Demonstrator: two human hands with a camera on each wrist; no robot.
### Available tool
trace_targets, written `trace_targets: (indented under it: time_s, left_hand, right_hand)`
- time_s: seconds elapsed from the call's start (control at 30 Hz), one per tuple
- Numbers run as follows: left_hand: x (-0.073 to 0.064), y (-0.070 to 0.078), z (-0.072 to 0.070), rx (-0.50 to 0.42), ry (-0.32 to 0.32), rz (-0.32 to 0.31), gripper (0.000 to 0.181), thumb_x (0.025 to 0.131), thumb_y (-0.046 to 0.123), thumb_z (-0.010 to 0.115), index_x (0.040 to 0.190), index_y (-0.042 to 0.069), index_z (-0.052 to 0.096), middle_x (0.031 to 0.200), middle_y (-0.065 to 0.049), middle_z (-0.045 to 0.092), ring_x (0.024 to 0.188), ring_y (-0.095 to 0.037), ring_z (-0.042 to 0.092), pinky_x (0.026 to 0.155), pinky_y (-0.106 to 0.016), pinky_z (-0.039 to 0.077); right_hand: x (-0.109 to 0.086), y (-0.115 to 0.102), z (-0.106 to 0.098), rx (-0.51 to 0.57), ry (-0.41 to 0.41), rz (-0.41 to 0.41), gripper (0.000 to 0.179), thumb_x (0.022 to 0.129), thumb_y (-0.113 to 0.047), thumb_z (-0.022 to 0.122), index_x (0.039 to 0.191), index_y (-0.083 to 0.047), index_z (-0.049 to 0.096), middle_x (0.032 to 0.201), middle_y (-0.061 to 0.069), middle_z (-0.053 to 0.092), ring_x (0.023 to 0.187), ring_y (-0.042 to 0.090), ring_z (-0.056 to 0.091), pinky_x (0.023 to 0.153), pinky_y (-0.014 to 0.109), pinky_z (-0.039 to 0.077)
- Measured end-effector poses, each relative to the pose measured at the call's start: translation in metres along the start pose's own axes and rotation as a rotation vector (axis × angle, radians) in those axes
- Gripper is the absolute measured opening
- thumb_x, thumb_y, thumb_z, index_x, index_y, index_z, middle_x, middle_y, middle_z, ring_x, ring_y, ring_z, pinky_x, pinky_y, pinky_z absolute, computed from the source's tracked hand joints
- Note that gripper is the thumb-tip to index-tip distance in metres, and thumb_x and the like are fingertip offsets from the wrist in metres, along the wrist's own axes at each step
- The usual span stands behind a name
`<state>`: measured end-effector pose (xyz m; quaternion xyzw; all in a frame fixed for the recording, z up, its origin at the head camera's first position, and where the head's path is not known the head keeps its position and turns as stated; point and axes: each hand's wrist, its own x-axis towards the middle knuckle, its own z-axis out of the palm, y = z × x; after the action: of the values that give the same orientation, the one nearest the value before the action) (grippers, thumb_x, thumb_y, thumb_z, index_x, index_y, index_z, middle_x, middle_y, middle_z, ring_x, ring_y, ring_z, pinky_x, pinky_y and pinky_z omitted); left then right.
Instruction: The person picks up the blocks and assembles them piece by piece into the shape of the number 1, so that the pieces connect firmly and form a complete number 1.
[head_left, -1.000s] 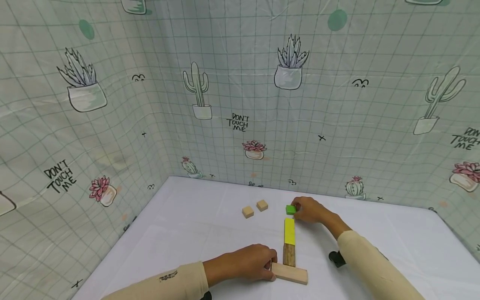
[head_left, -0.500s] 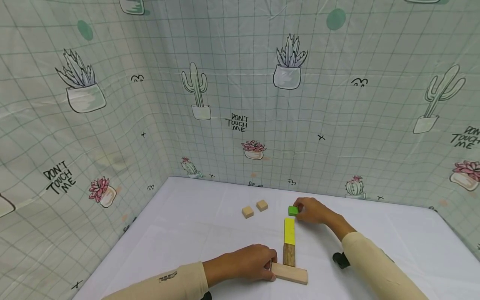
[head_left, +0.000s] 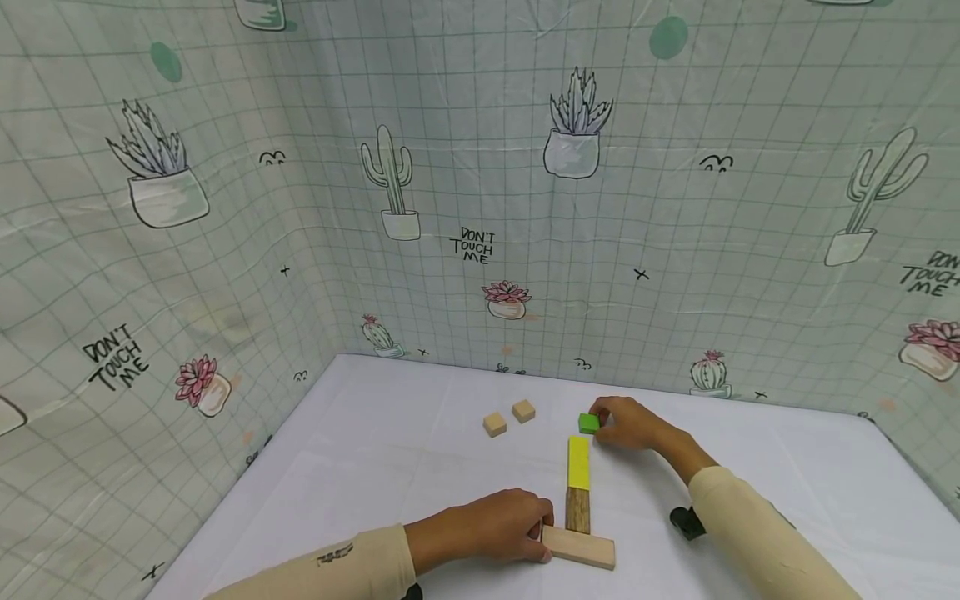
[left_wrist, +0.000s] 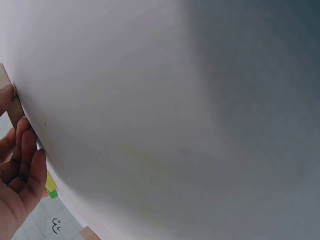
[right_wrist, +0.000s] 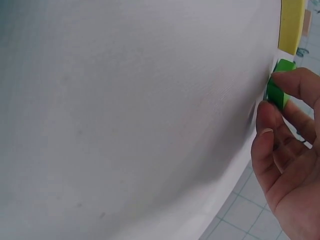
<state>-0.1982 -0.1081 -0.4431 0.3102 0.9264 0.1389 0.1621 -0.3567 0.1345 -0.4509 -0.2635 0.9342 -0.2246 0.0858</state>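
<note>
My right hand [head_left: 630, 423] pinches a small green block [head_left: 588, 423] between thumb and fingers at the far end of a row of blocks. In the right wrist view the green block [right_wrist: 281, 85] lies a small gap away from the yellow block [right_wrist: 291, 25]. Nearer to me, the yellow block [head_left: 578, 462] meets a brown wood-grain block [head_left: 578, 510] end to end. A pale wooden plank [head_left: 579, 547] lies crosswise at the near end of that row. With thumb and fingers, my left hand [head_left: 504, 525] grips the plank's left end.
Two small plain wooden blocks [head_left: 495, 424] lie on the white tabletop [head_left: 390, 450], left of the green block. Behind the table hangs a grid-patterned cloth [head_left: 450, 317] with cactus drawings, and it also runs along the left side.
My right hand has shifted slightly right and toward me, carrying the green block with it. The left hand stays on the plank, and the other blocks have not moved.
</note>
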Motion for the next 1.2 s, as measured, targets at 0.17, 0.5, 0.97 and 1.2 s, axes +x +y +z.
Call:
trace_targets:
  time_s: [0.17,0.5,0.97,1.2]
  left_hand:
    - [0.0001,0.0001,0.0000,-0.008,-0.004,-0.008,0.028,0.090,0.031,0.077,0.111,0.014,0.068,0.076,0.013,0.054,0.069,0.001,0.049,0.066,-0.016,0.043]
    - [0.0010,0.0001,0.0007,-0.010,-0.010,-0.024,0.028,0.090,0.032,0.077,0.110,0.015,0.068,0.075,0.013,0.054,0.069,0.001,0.049,0.065,-0.016,0.043]
    - [-0.0002,-0.0003,-0.0001,-0.010,-0.007,-0.001,0.028,0.090,0.031,0.077,0.112,0.015,0.068,0.075,0.013,0.054,0.068,0.001,0.049,0.065,-0.016,0.043]
    - [0.0001,-0.0004,0.0002,-0.005,-0.009,-0.001,0.029,0.090,0.031,0.077,0.112,0.014,0.068,0.074,0.013,0.054,0.067,0.001,0.049,0.063,-0.016,0.043]
  right_hand:
    - [-0.0003,0.0015,-0.0001,-0.007,-0.004,0.014,0.024,0.085,-0.009,0.072,0.109,-0.005,0.067,0.097,0.004,0.065,0.092,0.021,0.058,0.090,0.048,0.050]
    - [-0.0027,-0.0001,-0.0018,-0.009,-0.017,-0.006,0.026,0.085,-0.007,0.072,0.110,-0.004,0.066,0.094,0.004,0.065,0.088,0.019,0.057,0.086,0.045,0.051]
    - [-0.0056,-0.0045,-0.0044,-0.014,-0.024,-0.034,0.028,0.085,-0.007,0.073,0.111,-0.003,0.064,0.092,0.004,0.064,0.085,0.018,0.056,0.082,0.042,0.051]
    - [-0.0051,-0.0033,-0.0034,-0.018,-0.022,-0.036,0.029,0.085,-0.007,0.074,0.112,-0.002,0.064,0.092,0.005,0.064,0.085,0.018,0.056,0.081,0.042,0.050]
